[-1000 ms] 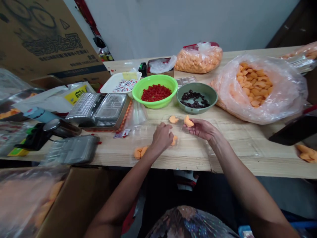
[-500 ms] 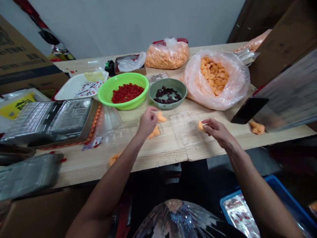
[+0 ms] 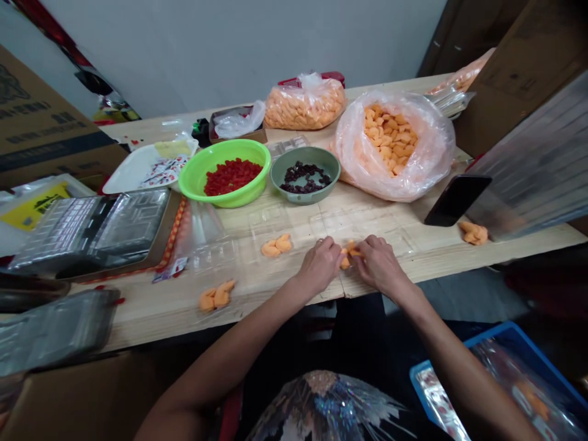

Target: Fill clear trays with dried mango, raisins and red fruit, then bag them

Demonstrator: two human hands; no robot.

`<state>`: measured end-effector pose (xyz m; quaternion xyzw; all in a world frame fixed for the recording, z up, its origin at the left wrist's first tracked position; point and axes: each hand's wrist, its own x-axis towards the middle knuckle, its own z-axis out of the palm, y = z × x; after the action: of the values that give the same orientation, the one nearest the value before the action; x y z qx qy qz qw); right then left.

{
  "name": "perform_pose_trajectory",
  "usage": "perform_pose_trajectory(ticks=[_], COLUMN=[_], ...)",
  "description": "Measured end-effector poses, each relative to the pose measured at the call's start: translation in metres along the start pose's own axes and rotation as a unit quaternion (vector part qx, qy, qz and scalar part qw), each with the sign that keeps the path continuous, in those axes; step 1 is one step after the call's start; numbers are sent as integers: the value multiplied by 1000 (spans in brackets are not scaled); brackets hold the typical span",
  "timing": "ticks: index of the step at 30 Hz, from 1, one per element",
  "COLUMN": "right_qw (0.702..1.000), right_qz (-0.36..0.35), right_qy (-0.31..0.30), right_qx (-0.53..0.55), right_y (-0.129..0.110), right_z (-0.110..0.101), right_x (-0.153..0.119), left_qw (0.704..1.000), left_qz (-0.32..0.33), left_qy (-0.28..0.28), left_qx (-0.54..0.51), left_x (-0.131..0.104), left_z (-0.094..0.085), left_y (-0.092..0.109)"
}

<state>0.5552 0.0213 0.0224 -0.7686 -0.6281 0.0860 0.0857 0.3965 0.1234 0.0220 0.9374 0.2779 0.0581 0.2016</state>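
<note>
My left hand [image 3: 320,264] and my right hand [image 3: 380,263] are close together near the table's front edge. Between their fingertips are several orange curved pieces [image 3: 351,249], apparently over a clear plastic tray [image 3: 328,222] whose near part the hands hide. Both hands are closed, fingers pressed against these pieces. To the left, a small group of orange pieces [image 3: 276,245] lies in another clear tray [image 3: 265,215]. A further group of orange pieces [image 3: 217,296] rests in a third clear tray [image 3: 212,257].
Behind stand a green basin [image 3: 188,189] of red pieces, a grey-green bowl [image 3: 298,197] of dark dried fruit and an open bag [image 3: 436,131] of orange pieces. A phone [image 3: 457,199] leans at right. Stacked clear trays [image 3: 131,223] fill a box at left.
My left hand has moved right and toward me, leaving orange pieces in the tray there. My right hand has moved left, so both hands now meet over one tray.
</note>
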Motion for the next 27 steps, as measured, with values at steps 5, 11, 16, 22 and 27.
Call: perform_pose_trajectory(ticks=[5, 11, 16, 22, 27], right_qw=[997, 997, 998, 998, 991], right_qz=[13, 49, 35, -24, -126], right_qy=[-31, -35, -3, 15, -26], right_qx=[-69, 56, 54, -55, 39], right_y=[-6, -3, 1, -14, -30], right_z=[-5, -2, 7, 1, 1], right_x=[-3, 5, -2, -9, -7], left_qw=[999, 999, 999, 1000, 999], left_qz=[31, 24, -19, -12, -5], left_qy=[-20, 7, -25, -21, -29], left_qx=[37, 37, 11, -3, 16], left_x=[-14, -12, -9, -12, -17], left_z=[6, 6, 4, -3, -9], left_y=[12, 21, 9, -4, -15])
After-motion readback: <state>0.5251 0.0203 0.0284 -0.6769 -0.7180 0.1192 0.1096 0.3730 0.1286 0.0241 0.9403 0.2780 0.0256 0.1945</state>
